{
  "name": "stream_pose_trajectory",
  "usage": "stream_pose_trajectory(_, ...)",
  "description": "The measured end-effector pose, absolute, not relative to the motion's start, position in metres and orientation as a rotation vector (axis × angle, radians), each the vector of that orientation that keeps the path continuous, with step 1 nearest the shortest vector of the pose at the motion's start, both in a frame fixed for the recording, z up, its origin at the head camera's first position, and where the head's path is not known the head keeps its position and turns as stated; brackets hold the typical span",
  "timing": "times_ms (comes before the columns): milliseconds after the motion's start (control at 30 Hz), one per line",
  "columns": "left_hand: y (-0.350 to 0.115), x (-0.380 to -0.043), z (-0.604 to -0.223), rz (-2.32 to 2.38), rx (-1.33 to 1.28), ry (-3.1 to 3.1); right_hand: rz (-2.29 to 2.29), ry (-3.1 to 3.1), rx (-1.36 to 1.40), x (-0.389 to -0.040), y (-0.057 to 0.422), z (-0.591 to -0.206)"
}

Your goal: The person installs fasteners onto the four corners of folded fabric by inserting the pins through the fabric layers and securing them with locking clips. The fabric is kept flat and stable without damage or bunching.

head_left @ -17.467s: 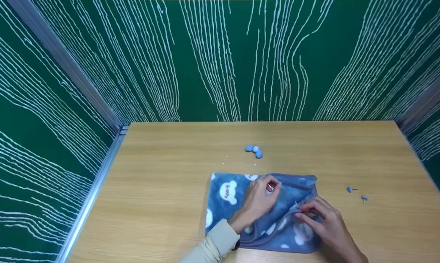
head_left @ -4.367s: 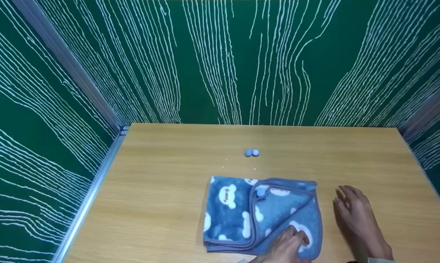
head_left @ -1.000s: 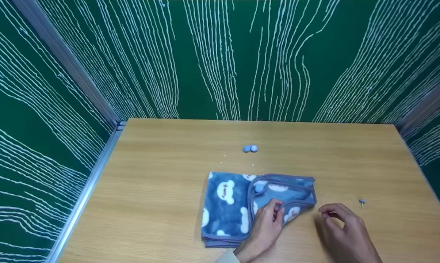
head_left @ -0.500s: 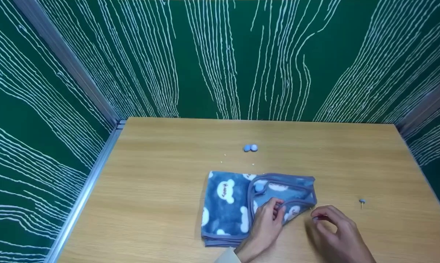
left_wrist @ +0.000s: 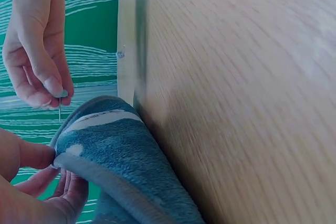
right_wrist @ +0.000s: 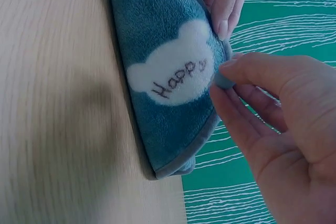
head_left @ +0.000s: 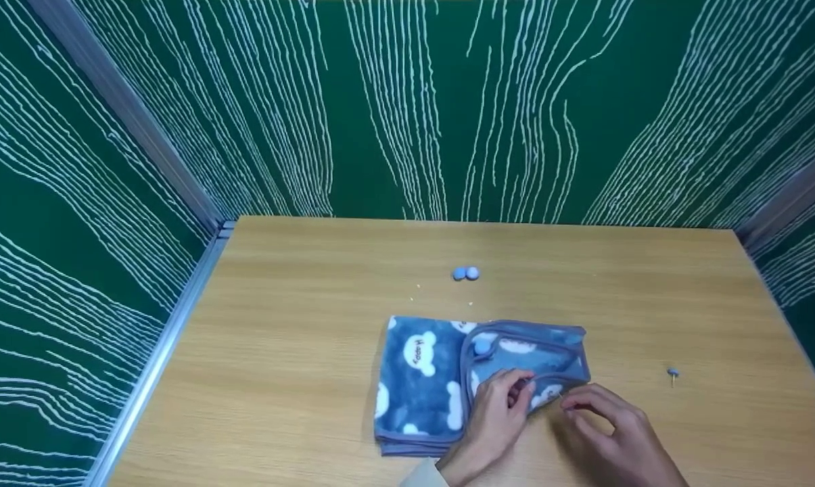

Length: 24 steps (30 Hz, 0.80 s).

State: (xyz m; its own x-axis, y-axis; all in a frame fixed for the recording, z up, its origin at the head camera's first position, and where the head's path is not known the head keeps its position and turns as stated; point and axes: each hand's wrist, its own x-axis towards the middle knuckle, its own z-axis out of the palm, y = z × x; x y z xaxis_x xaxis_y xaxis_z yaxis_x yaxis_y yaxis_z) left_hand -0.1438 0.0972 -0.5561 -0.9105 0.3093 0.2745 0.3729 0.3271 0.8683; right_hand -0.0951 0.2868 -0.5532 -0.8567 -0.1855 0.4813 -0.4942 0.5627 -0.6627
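A folded blue fleece blanket [head_left: 417, 399] with white bear heads lies on the table, its near right corner turned up. My left hand [head_left: 492, 423] pinches the grey-trimmed edge of that fold between thumb and fingers. Just right of it, my right hand [head_left: 623, 429] holds a pin by its round blue head [left_wrist: 64, 93] between thumb and fingertips. In the left wrist view the needle points down, above the blanket and apart from my left fingertips. A blue round cap [head_left: 482, 348] sits on the blanket's upper trim.
Another blue-headed pin [head_left: 673, 373] lies on the wooden table [head_left: 299, 325] to the right. Two round blue caps [head_left: 466, 273] lie beyond the blanket, near a few tiny white bits. Green walls with white lines [head_left: 393, 108] stand at the back and sides.
Over the last second my right hand has moved left with the pin, towards the blanket's raised edge. My left hand has stayed at the fold. Earlier, the blanket's near right corner lay flat.
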Motion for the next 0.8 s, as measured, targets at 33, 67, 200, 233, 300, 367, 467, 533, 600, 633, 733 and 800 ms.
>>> stream_pose_trajectory(33,0.097,-0.144,-0.556,-1.669,-0.66,-2.509,1.204,-2.442,0.551,-0.095,0.286,-0.553)
stream_pose_trajectory(67,0.097,-0.144,-0.556,-1.66,-0.674,-2.509,1.21,-2.444,0.546,-0.095,0.286,-0.553)
stream_pose_trajectory(200,0.097,-0.143,-0.556,-1.61,-0.715,-2.494,1.206,-2.42,0.564,-0.096,0.284,-0.555)
stream_pose_trajectory(233,0.097,-0.143,-0.557,-1.607,-0.722,-2.49,1.211,-2.413,0.57,-0.097,0.284,-0.555)
stream_pose_trajectory(300,0.097,-0.143,-0.557,-1.604,-0.734,-2.48,1.225,-2.385,0.607,-0.098,0.284,-0.557)
stream_pose_trajectory(367,0.097,-0.142,-0.557,-1.601,-0.749,-2.472,1.232,-2.363,0.64,-0.099,0.284,-0.558)
stream_pose_trajectory(467,0.097,-0.141,-0.557,-1.578,-0.781,-2.469,1.234,-2.344,0.673,-0.1,0.284,-0.559)
stream_pose_trajectory(533,0.097,-0.14,-0.556,-1.55,-0.804,-2.473,1.226,-2.347,0.669,-0.101,0.284,-0.56)
stream_pose_trajectory(600,0.098,-0.139,-0.556,-1.519,-0.83,-2.472,1.241,-2.345,0.643,-0.101,0.282,-0.56)
stream_pose_trajectory(633,0.098,-0.138,-0.557,-1.506,-0.842,-2.471,1.252,-2.337,0.626,-0.102,0.281,-0.561)
stream_pose_trajectory(733,0.1,-0.137,-0.558,-1.472,-0.885,-2.457,1.296,-2.31,0.566,-0.102,0.278,-0.563)
stream_pose_trajectory(800,0.1,-0.136,-0.558,-1.462,-0.907,-2.459,1.309,-2.309,0.518,-0.102,0.276,-0.563)
